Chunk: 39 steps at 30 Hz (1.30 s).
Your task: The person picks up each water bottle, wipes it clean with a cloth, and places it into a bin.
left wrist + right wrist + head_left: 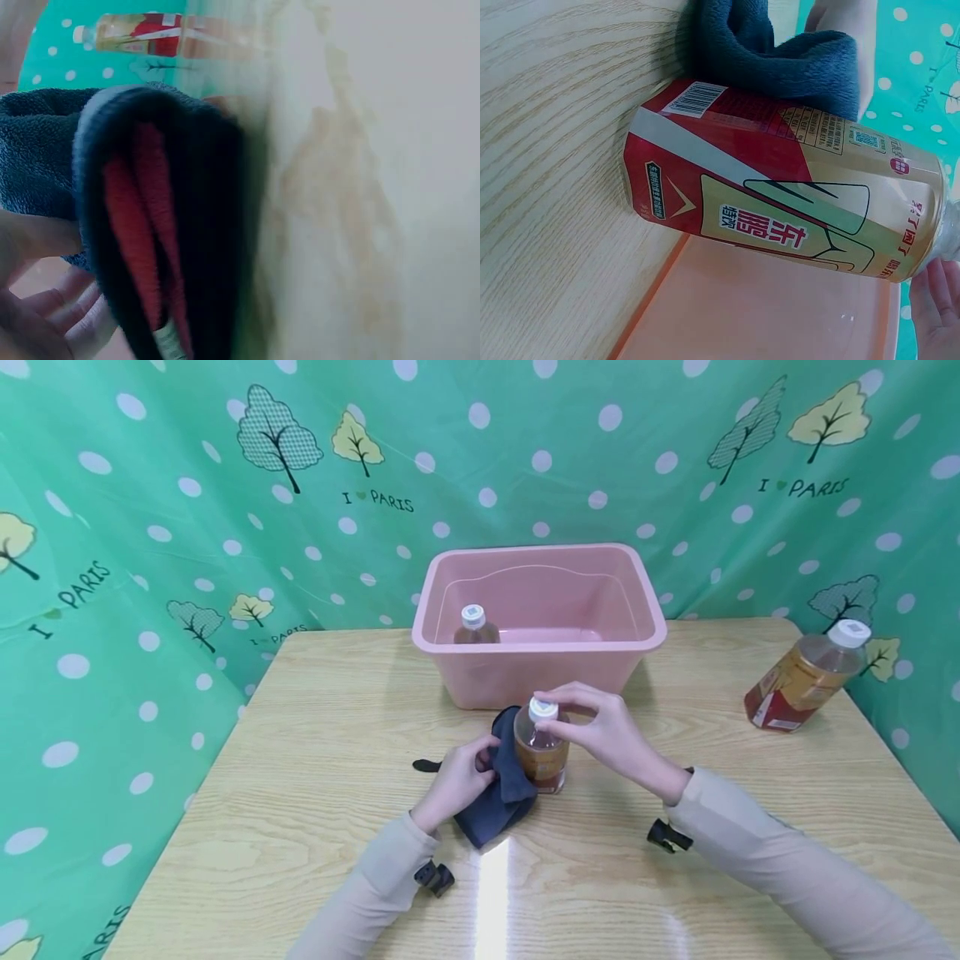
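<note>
My right hand (600, 722) pinches the white cap of a drink bottle (542, 758) that stands upright on the table before the pink bin. In the right wrist view the bottle (780, 187) shows a red and gold label with a barcode. My left hand (461, 781) holds a dark blue cloth (491, 814) between thumb and fingers, against the bottle's left side. Folded over, the cloth (45, 150) shows reddish material inside its fold in the left wrist view. Part of the left hand is hidden behind it in the right wrist view.
A pink plastic bin (540, 672) stands at the back of the table, with one capped bottle (474, 628) inside on the left. Another bottle (806, 677) stands near the table's right edge. A polka-dot green curtain (540, 460) hangs behind.
</note>
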### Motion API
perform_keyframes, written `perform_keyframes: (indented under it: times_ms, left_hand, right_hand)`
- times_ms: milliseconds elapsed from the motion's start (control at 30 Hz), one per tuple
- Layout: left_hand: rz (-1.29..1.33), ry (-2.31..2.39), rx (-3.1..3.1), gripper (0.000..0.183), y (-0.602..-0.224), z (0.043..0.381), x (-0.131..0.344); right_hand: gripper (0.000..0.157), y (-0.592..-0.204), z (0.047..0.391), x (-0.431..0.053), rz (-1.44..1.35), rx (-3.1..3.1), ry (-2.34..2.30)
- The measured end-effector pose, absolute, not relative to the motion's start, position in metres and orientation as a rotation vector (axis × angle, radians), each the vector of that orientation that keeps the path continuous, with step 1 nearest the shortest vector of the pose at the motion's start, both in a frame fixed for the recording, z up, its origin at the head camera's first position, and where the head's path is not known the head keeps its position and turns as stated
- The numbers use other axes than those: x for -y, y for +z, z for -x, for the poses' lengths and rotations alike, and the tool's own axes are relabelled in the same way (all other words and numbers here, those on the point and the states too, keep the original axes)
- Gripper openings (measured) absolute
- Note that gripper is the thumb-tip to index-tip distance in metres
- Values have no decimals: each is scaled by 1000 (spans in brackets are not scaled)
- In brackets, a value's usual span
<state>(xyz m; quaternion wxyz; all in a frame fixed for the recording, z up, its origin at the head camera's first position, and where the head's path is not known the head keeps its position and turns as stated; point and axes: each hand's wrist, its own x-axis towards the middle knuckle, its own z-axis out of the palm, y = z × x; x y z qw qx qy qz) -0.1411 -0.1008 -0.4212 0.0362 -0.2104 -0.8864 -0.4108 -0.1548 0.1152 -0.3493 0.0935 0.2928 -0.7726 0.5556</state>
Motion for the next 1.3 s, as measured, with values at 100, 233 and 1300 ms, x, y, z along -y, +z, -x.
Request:
perform_keyframes:
  times_ms: [100,233,1300]
  left_hand:
    - [642,-1232,2723,35,-424,140,101]
    - [631,-1248,2722,35,-425,140,101]
    - [455,-1497,2581,35,-406,125,129]
  right_hand:
    - [33,-349,155,-115,-876,2294,1641]
    - [32,-348,156,-115,-892,2284,1611]
    - [26,-332,149,-112,-929,2245,1306]
